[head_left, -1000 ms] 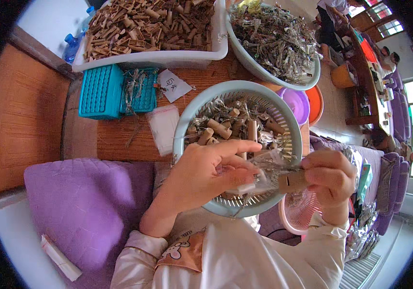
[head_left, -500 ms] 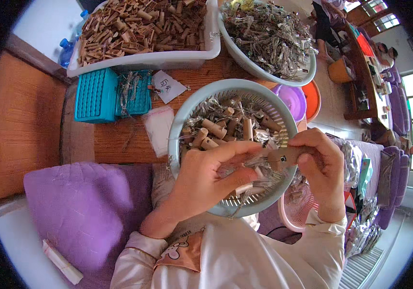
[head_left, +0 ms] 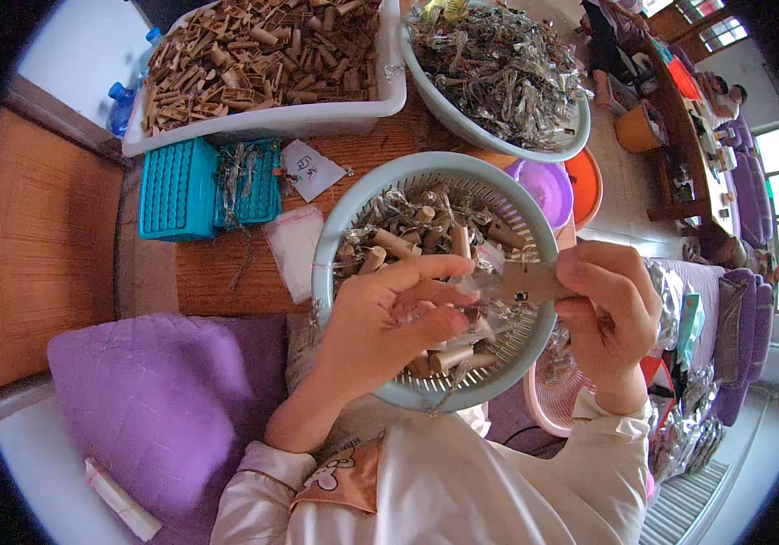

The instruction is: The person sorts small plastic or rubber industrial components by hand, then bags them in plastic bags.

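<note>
Fingers (head_left: 589, 282) of the right hand (head_left: 609, 313) are closed on one end of a small brown cardboard piece (head_left: 530, 283), which is held level above the pale green basket (head_left: 353, 218). Thumb and fingers of the left hand (head_left: 389, 322) curl toward the other end of that piece and pinch a clear plastic wrapper (head_left: 480, 313) that hangs just under it; the wrapper touches the cardboard, though how far it covers it cannot be told. Both hands hover over the near half of the basket, close together with the piece between them.

Inside the basket lie short tan tubes (head_left: 394, 243) mixed with crumpled clear wrappers. The basket rests on the person's lap against the edge of a wooden surface (head_left: 217, 272). Just beside it on the right sit a purple bowl (head_left: 548, 182) and an orange bowl (head_left: 589, 186), partly hidden behind its rim, and a pink slotted basket (head_left: 557, 400) lies lower, under the right wrist.

Farther out on the surface stand a teal slotted box (head_left: 176, 191) with a tangle of wrappers on it, a white paper slip (head_left: 312, 168) and a flat clear bag (head_left: 294, 245). Behind these are a white tray (head_left: 317, 118) heaped with brown cardboard pieces and a large bowl (head_left: 444, 109) full of silvery wrappers. A purple cushion (head_left: 153, 400) lies at the person's left.
</note>
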Available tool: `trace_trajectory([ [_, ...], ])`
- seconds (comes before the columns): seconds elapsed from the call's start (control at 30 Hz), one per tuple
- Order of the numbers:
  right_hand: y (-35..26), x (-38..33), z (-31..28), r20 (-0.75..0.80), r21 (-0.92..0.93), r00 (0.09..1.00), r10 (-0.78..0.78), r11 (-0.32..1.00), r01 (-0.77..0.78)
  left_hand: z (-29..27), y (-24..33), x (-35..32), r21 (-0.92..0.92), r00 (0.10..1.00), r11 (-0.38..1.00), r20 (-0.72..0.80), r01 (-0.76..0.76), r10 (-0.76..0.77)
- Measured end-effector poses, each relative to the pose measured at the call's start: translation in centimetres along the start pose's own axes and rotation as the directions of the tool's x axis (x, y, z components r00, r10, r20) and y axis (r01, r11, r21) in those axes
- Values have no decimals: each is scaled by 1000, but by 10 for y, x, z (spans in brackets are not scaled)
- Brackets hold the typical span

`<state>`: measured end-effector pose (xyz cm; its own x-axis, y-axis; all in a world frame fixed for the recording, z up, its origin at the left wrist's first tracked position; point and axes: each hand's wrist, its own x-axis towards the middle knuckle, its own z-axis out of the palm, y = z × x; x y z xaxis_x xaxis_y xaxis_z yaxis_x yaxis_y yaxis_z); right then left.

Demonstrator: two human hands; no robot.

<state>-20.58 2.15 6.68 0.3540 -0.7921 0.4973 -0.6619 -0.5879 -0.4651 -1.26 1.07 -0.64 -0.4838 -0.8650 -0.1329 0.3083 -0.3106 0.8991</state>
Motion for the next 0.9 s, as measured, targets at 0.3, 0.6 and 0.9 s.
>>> trace_trajectory([
  [0.3,8,-12,0,-106,0,949,-296,955,298,-8,10,0,-127,994,987,64,98,-90],
  [0.6,11,-23,9,-133,-76,883,-451,893,445,-1,11,-2,-202,999,979,-34,-10,3],
  [0.9,8,-23,15,-118,86,974,-191,976,202,-5,10,-4,-155,999,988,36,24,-18],
])
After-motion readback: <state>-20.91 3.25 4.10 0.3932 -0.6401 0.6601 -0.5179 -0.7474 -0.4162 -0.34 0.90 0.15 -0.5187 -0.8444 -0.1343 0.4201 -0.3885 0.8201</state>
